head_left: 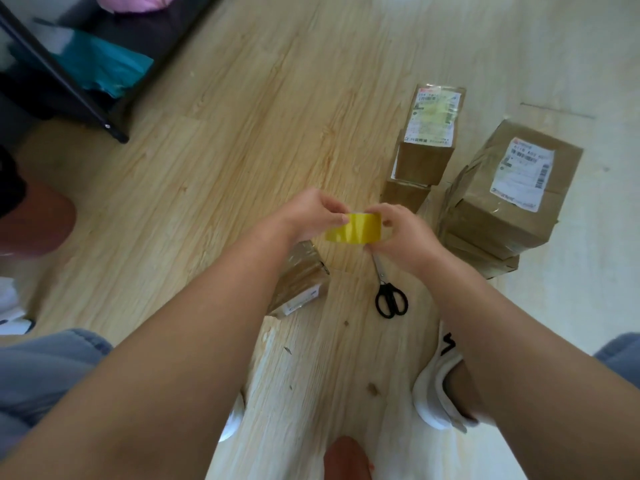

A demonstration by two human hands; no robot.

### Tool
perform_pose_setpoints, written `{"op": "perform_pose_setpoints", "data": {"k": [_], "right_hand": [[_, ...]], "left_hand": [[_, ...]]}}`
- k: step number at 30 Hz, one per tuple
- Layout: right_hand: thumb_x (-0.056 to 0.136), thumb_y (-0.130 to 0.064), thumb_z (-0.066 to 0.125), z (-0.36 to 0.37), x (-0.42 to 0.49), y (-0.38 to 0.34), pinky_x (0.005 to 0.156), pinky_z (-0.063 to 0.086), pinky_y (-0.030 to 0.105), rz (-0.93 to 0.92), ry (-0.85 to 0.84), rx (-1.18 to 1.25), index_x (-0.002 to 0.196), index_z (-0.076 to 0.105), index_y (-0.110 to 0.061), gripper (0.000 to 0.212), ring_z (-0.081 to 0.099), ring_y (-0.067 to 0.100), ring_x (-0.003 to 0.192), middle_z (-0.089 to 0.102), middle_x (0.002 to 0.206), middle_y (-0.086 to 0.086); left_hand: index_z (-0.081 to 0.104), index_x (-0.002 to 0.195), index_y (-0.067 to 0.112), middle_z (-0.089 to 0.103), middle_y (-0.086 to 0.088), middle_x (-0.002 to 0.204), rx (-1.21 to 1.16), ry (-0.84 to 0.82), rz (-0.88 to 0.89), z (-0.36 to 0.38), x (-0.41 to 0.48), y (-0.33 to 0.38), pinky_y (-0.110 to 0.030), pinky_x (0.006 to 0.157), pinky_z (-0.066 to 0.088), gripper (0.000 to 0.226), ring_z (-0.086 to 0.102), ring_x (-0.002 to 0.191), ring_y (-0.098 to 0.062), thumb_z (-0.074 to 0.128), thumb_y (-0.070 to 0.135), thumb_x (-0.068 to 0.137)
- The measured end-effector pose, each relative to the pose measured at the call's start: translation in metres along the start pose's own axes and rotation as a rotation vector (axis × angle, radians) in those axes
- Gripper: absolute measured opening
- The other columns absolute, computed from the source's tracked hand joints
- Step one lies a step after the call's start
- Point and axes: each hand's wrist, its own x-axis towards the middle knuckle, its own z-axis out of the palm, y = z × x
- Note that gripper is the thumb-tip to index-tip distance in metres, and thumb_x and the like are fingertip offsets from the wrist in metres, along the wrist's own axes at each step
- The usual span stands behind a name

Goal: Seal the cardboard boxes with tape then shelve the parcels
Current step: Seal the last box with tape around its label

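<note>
Holding: the left hand (311, 213) and right hand (401, 233) are gripping one yellow tape roll (353, 228) between them, close together above the floor (225, 150).
Left hand: it is pinching the roll's left edge, thumb and fingertips curled onto it.
Right hand: it is curling round the roll's right side, with the fingertips bent over the rim.
Tape roll: it is hanging in mid-air at the centre of the view, clear of every box.
Scissors (389, 292): they are lying on the floor just below the right hand, black handles toward the person (the blade tips are hiding behind that hand).
Small box (301, 282): it is lying on the floor, partly under the left forearm.
Labelled box (426, 147): it is sitting on a lower carton, beyond the right hand.
Large box (509, 188): it is resting on flatter cartons, just right of the labelled box.
Rack (69, 74): its dark frame is standing far left, with a teal bag (104, 67) inside.
Shoe (436, 386): a white one is showing under the right forearm.
</note>
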Motion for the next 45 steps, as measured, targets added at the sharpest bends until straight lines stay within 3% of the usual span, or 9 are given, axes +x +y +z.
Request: {"op": "perform_pose_setpoints", "data": {"k": [4,7,14,18,23,32,35,41,45], "right_hand": [[0.077,-0.025,0.085,-0.004,-0.012,-0.001,0.093,0.048,0.035,0.026,0.028,0.097,0.13,0.058,-0.025,0.059,0.057,0.017,0.111,0.055,0.119,-0.002],[0.076,-0.025,0.086,-0.004,-0.019,-0.004,0.092,0.049,0.035,0.019,0.034,0.113,0.128,0.059,-0.025,0.058,0.058,0.016,0.109,0.057,0.119,0.0],[0.076,-0.025,0.086,-0.005,-0.029,-0.006,0.087,0.052,0.037,0.053,0.03,0.212,0.116,0.061,-0.027,0.048,0.062,0.016,0.104,0.063,0.112,-0.002],[0.075,-0.038,0.085,-0.01,-0.031,-0.015,0.078,0.046,0.031,0.098,-0.091,0.205,0.114,0.063,-0.023,0.046,0.06,0.013,0.097,0.065,0.104,-0.003],[0.092,-0.032,0.07,-0.014,-0.033,-0.029,0.067,0.043,0.027,0.047,-0.14,0.366,0.094,0.07,-0.017,0.014,0.057,0.01,0.071,0.067,0.081,0.0],[0.096,-0.032,0.064,0.002,-0.026,-0.023,0.07,0.05,0.035,-0.008,-0.059,0.163,0.098,0.066,-0.019,0.014,0.06,0.019,0.082,0.063,0.089,0.003],[0.097,-0.032,0.063,0.008,-0.023,-0.024,0.06,0.041,0.026,0.01,-0.019,0.14,0.093,0.064,-0.019,0.014,0.055,0.013,0.075,0.059,0.082,-0.003],[0.097,-0.033,0.061,0.025,-0.016,-0.029,0.064,0.04,0.029,0.022,0.047,0.053,0.103,0.065,-0.02,0.016,0.056,0.016,0.081,0.058,0.087,-0.005],[0.096,-0.029,0.064,0.021,-0.011,-0.02,0.064,0.039,0.027,0.014,0.031,0.032,0.095,0.06,-0.024,0.006,0.055,0.016,0.083,0.059,0.097,-0.003]], "left_hand": [[0.066,0.124,0.015,0.057,0.004,0.105,-0.247,0.145,0.051,0.001,-0.006,-0.005,-0.009,0.059,0.043,0.038,0.052,0.076,-0.002,0.067,0.002,0.089],[0.063,0.126,0.01,0.057,-0.001,0.103,-0.316,0.203,0.017,0.01,-0.01,-0.011,-0.018,0.07,0.047,0.043,0.056,0.08,-0.01,0.07,0.0,0.084],[0.068,0.082,0.02,0.063,0.005,0.077,-0.373,0.301,-0.091,0.016,-0.014,-0.019,-0.028,0.078,0.045,0.009,0.056,0.077,-0.012,0.075,0.015,0.084],[0.066,0.081,0.016,0.063,0.002,0.078,-0.34,0.367,-0.072,0.021,-0.013,-0.021,-0.032,0.08,0.049,0.009,0.059,0.08,-0.017,0.07,0.013,0.088],[0.067,0.074,0.022,0.068,0.0,0.077,-0.295,0.475,-0.091,0.025,-0.012,-0.02,-0.041,0.084,0.056,0.014,0.068,0.086,-0.025,0.069,0.018,0.087],[0.074,0.087,0.017,0.069,0.004,0.079,0.009,0.503,-0.033,0.039,-0.022,-0.014,-0.028,0.064,0.045,0.011,0.063,0.077,-0.014,0.064,0.021,0.09],[0.077,0.086,0.017,0.072,0.003,0.08,0.036,0.526,0.006,0.046,-0.028,-0.015,-0.031,0.068,0.051,0.014,0.065,0.077,-0.014,0.064,0.019,0.089],[0.08,0.084,0.014,0.073,-0.006,0.084,0.114,0.646,0.052,0.056,-0.027,-0.029,-0.04,0.073,0.05,0.016,0.065,0.085,-0.024,0.064,0.014,0.087],[0.076,0.108,0.017,0.072,0.0,0.112,0.048,0.654,0.095,0.049,-0.025,-0.034,-0.033,0.095,0.046,0.021,0.06,0.111,-0.019,0.06,0.02,0.095]]}}
